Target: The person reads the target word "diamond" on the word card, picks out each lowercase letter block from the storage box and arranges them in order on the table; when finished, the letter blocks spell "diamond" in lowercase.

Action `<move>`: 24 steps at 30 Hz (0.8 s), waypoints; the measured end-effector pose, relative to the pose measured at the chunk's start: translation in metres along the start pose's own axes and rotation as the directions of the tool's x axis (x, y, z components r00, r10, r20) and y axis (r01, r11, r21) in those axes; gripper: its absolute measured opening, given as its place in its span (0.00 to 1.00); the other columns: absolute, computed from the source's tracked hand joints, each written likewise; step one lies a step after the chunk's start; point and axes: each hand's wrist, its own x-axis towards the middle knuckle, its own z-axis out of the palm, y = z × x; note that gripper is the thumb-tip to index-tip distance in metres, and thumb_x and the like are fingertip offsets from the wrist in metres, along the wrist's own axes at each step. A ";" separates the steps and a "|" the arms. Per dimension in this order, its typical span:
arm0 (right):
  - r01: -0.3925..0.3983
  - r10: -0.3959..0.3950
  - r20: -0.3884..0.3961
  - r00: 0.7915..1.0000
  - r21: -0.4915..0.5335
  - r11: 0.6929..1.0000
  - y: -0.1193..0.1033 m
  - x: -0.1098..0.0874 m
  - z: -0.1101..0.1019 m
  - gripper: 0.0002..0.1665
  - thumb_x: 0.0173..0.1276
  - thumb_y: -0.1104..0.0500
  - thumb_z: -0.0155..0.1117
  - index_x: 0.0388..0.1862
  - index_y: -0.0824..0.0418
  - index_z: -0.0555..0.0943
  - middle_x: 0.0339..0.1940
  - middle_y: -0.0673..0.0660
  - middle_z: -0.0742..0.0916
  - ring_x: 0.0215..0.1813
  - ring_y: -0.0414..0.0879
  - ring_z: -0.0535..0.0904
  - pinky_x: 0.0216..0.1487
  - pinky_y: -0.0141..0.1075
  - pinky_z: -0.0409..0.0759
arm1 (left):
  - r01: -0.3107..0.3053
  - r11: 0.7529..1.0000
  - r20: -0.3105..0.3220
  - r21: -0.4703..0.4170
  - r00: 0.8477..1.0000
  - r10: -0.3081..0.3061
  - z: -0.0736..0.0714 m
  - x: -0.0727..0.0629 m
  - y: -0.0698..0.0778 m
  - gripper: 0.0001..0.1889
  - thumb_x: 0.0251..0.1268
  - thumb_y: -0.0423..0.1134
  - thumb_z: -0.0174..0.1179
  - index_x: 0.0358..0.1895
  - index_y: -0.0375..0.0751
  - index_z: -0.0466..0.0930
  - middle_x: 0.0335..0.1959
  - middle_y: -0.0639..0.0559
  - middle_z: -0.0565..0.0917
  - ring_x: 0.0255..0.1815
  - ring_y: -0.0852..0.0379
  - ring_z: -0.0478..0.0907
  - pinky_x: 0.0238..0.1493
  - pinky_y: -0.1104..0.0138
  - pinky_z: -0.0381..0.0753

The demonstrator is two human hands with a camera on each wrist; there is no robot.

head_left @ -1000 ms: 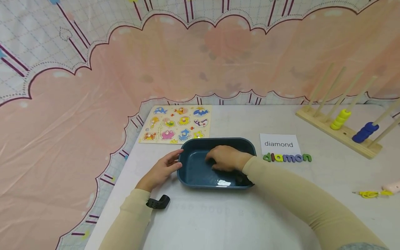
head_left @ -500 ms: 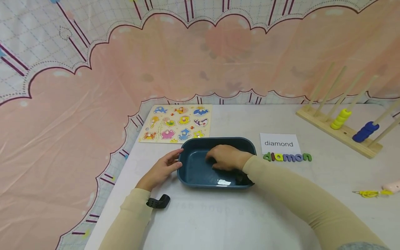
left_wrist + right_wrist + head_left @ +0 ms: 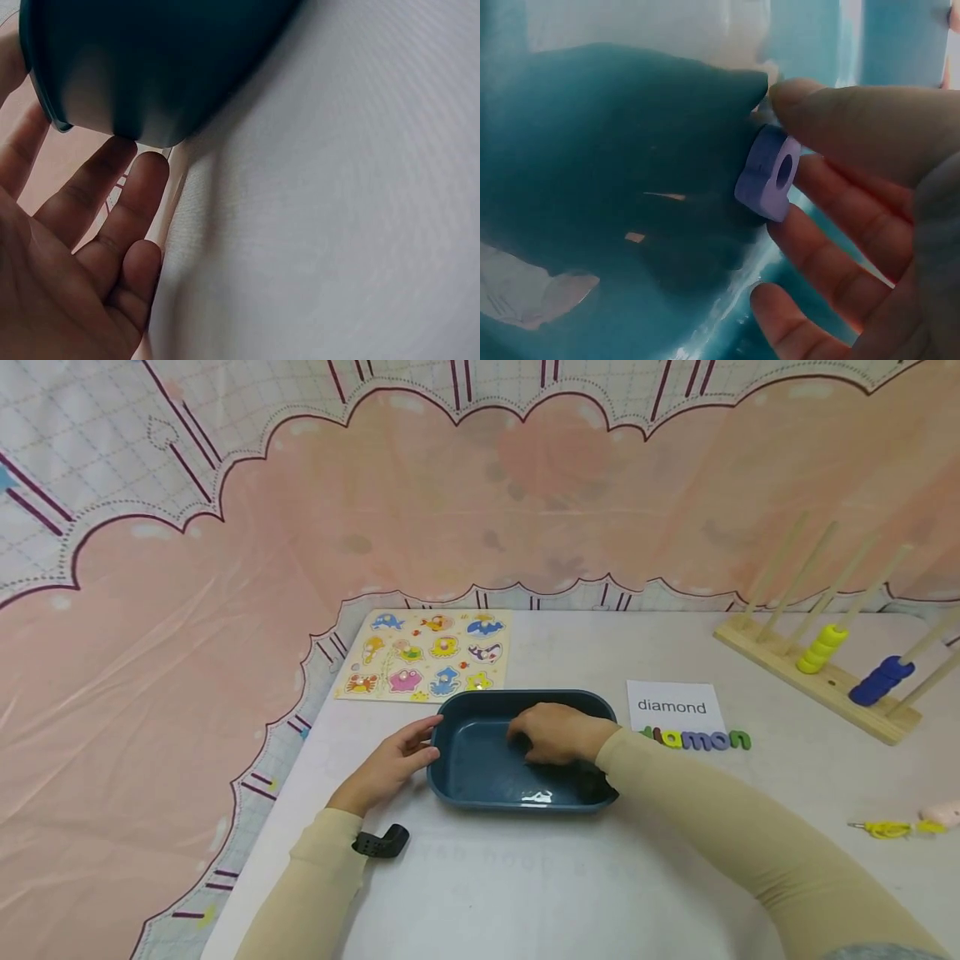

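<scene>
In the right wrist view my right hand pinches a small purple toy letter with a hole in it, between thumb and fingers. Which letter it is cannot be told. That hand is inside the dark blue tray, and the head view hides the letter behind it. My left hand rests against the tray's left end. Its fingers are relaxed, with fingertips touching the outer wall. To the right of the tray, coloured letters lie below a white card that reads "diamond"; my right sleeve partly covers the first letter.
Behind the tray lies an animal puzzle board. A wooden peg stand with yellow and blue beads stands at the back right. A yellow cord with a pale pink piece lies at the right.
My right hand has shifted slightly to the right within the tray, and its sleeve now covers part of the first letter. My left hand stays at the tray's left end.
</scene>
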 end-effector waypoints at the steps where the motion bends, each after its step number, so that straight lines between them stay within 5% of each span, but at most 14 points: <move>1: 0.001 -0.001 0.000 1.000 0.000 1.000 0.000 0.000 0.000 0.22 0.65 0.60 0.71 0.59 0.58 0.83 0.57 0.56 0.85 0.60 0.50 0.79 0.65 0.45 0.74 | 0.000 1.000 0.000 0.000 1.000 0.000 0.000 0.000 0.000 0.32 0.73 0.45 0.60 0.77 0.49 0.62 0.75 0.37 0.64 0.72 0.36 0.63 0.69 0.43 0.64; 14: 0.004 -0.003 -0.012 1.000 0.037 0.999 0.000 0.000 -0.001 0.18 0.67 0.62 0.69 0.56 0.61 0.83 0.54 0.57 0.86 0.57 0.49 0.80 0.62 0.44 0.76 | 0.009 1.000 -0.001 -0.012 1.000 -0.009 0.001 0.000 0.003 0.32 0.74 0.42 0.60 0.77 0.48 0.62 0.74 0.37 0.64 0.72 0.36 0.64 0.68 0.44 0.65; 24: 0.004 -0.002 -0.065 0.998 0.029 1.000 -0.012 -0.011 -0.023 0.19 0.70 0.60 0.68 0.58 0.61 0.82 0.55 0.57 0.85 0.54 0.49 0.79 0.63 0.44 0.76 | 0.002 1.000 -0.002 0.005 1.000 -0.002 0.000 -0.001 0.004 0.32 0.74 0.44 0.60 0.77 0.48 0.62 0.75 0.36 0.63 0.72 0.36 0.64 0.68 0.43 0.65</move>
